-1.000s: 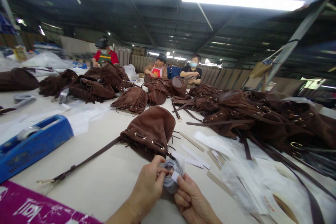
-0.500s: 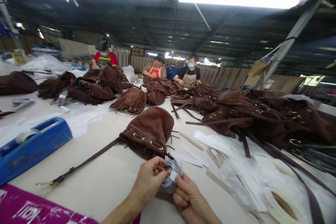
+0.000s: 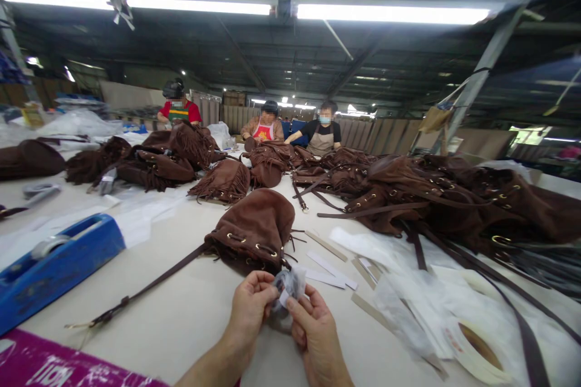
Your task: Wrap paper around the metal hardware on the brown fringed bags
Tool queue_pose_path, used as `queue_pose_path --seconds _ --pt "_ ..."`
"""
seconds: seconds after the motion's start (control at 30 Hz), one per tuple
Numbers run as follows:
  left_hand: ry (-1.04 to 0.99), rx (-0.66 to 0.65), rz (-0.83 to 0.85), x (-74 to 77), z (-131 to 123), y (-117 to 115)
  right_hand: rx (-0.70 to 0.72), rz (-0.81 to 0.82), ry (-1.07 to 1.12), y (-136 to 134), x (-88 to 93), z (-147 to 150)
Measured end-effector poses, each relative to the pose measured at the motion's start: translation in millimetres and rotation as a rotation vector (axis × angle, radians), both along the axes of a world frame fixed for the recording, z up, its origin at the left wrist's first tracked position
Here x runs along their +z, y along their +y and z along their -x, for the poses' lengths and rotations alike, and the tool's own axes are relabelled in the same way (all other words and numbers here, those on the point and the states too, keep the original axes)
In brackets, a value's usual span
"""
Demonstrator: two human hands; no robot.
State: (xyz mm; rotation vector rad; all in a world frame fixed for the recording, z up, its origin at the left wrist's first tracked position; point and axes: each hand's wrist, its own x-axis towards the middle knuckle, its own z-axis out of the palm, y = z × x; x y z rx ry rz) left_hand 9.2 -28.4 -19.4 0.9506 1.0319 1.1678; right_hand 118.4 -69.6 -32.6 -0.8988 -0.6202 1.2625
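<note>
A big, flat, cream bench [image 3: 167,326] carries a soft brown bag [image 3: 256,221] with gold rings. Near it, the left hand [image 3: 247,308] and right hand [image 3: 316,323] pinch a round grey coil in clear plastic [image 3: 290,280] between their fingers (a little white piece [image 3: 284,297] shows there).

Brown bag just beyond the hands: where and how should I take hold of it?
I'd pinch the bag by its eyelet edge, towards the left end, coming from the near left. The bag lies with that edge facing the hands and its rounded end away. The edge's right end looks crowded: the left hand and right hand hold the grey coil there.
</note>
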Motion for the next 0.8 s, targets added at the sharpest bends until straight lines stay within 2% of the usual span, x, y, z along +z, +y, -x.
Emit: queue_pose_path --seconds 0.1,0.17,0.23,0.33,0.4,0.5,0.6,0.67,0.73,0.8 --pt "0.087 0.035 -0.157 5.5 0 -7 -0.004 0.014 -0.004 1 -1.3 1" --pt "0.318 0.05 -0.388 10.6 3 -11 -0.003 0.03 -0.01 2 -1.1 1" --pt "0.637 0.06 -0.615 15.1 6 -15 -0.008 0.039 -0.02 2 -0.1 2" --pt "1.026 0.063 -0.807 17.7 8 -21 -0.023 0.032 -0.029 3 1.1 4" --pt "1.162 0.059 -0.905 14.6 5 -27 -0.036 0.024 -0.017 3 0.7 6" --pt "1.251 0.089 -1.1 -0.4 -1 -37 -0.043 -0.005 0.053 3 -0.8 7" --pt "1.335 0.12 -1.308 -24.1 -2 -42 -0.028 0.005 0.121 2 -0.6 7" --pt "1.372 0.093 -1.381 -36.0 1 -42 -0.017 0.028 0.154 2 0.1 5" --pt "1.32 0.008 -1.375 -36.4 6 -38 0.002 0.066 0.173 1 -0.8 0" --pt "1.167 -0.169 -1.281 -22.1 15 -34 0.044 0.127 0.123 1 -4.4 -8"
